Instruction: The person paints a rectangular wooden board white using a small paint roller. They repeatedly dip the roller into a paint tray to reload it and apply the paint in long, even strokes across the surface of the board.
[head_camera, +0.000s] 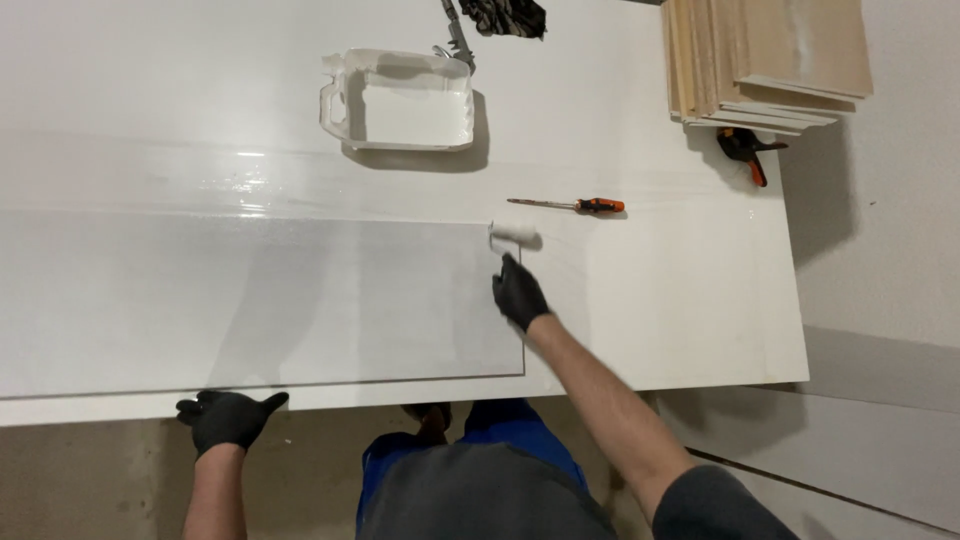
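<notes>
My right hand (519, 292), in a black glove, grips the handle of a small white paint roller (513, 235). The roller rests at the far right corner of a long grey-white panel (250, 300) that lies on a large white board (680, 300). My left hand (228, 415), also in a black glove, hangs just below the board's near edge with fingers spread and holds nothing. A white paint tray (400, 100) with white paint stands on the board beyond the panel.
An orange-handled screwdriver (575, 205) lies right of the tray, just beyond the roller. A stack of wooden boards (765, 60) sits at the far right with an orange and black clamp (745, 148) below it. Dark gloves or cloth (505, 15) lie at the top edge.
</notes>
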